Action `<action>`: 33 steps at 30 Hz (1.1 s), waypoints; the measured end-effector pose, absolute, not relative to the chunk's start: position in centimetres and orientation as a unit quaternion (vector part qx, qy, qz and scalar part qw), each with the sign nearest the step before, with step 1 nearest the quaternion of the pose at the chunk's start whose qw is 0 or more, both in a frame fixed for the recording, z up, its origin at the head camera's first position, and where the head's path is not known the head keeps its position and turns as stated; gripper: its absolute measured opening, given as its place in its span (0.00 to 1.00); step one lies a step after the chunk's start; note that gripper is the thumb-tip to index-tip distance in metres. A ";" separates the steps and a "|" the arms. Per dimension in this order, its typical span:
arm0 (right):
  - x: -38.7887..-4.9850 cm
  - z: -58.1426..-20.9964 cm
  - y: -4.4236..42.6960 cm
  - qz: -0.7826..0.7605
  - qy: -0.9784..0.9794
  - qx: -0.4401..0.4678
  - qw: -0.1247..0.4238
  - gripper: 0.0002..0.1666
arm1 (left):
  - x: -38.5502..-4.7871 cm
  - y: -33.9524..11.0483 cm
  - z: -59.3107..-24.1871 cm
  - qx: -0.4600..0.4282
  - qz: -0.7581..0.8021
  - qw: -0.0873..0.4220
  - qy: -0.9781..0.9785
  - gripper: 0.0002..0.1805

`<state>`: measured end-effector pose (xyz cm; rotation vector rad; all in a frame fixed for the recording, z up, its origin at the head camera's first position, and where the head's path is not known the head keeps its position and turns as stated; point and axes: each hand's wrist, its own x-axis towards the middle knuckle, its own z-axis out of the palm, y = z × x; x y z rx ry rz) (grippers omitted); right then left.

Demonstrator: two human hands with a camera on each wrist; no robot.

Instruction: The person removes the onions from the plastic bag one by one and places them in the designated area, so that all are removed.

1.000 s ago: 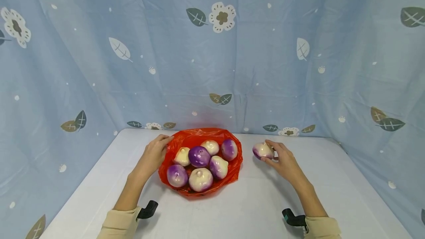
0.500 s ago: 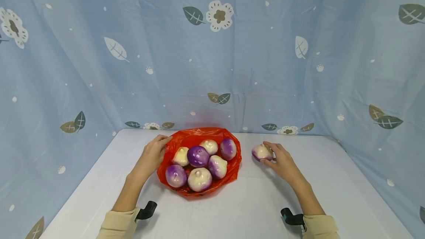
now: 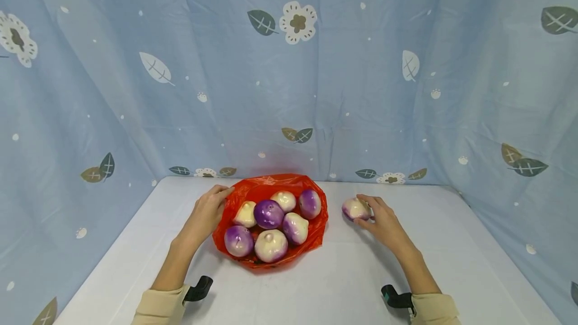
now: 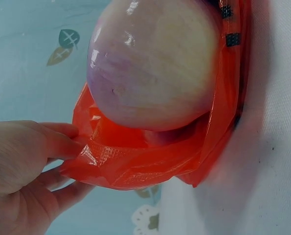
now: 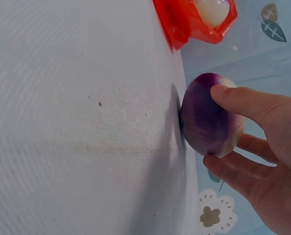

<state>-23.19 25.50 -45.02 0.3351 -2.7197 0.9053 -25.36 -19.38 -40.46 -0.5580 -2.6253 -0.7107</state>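
Observation:
A red plastic bag (image 3: pixel 289 261) lies with its mouth spread, holding several purple-and-white onion-like vegetables, one a deep purple one (image 3: pixel 269 214). The left hand (image 3: pixel 205 217) pinches the bag's left rim; in the left wrist view thumb and fingers (image 4: pixel 62 142) hold the red film beside a large pale vegetable (image 4: pixel 155 63). To the right of the bag, the right hand (image 3: pixel 387 224) grips a single vegetable (image 3: pixel 355 209) that rests on the table. In the right wrist view its thumb lies on the purple side (image 5: pixel 206 115) and its fingers are beneath.
A white cloth covers the table (image 3: pixel 334 285). Behind it and at both sides hangs a blue curtain (image 3: pixel 361 104) printed with leaves and flowers. A black wrist mount (image 3: pixel 198 289) sits at the left sleeve and another (image 3: pixel 396 297) at the right one.

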 end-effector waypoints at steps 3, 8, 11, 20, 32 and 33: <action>-23.2 -45.2 25.5 0.311 -0.934 0.119 0.129 0.40 | -25.4 -19.4 -40.6 -0.200 -0.249 0.185 -0.929 0.21; -23.2 -45.3 25.4 0.312 -0.932 0.128 0.134 0.40 | -25.4 -19.4 -40.7 -0.203 -0.247 0.189 -0.928 0.21; -23.2 -45.4 25.3 0.313 -0.930 0.133 0.137 0.40 | -25.4 -19.4 -40.7 -0.203 -0.249 0.188 -0.928 0.21; -23.1 -45.8 24.7 0.319 -0.926 0.140 0.144 0.39 | -25.4 -19.3 -40.6 -0.202 -0.250 0.184 -0.929 0.21; -23.3 -46.2 24.0 0.309 -0.926 0.144 0.166 0.40 | -25.5 -19.2 -40.9 -0.201 -0.251 0.183 -0.929 0.21; -23.3 -46.2 24.0 0.308 -0.926 0.143 0.165 0.40 | -25.5 -19.2 -40.9 -0.201 -0.250 0.184 -0.929 0.21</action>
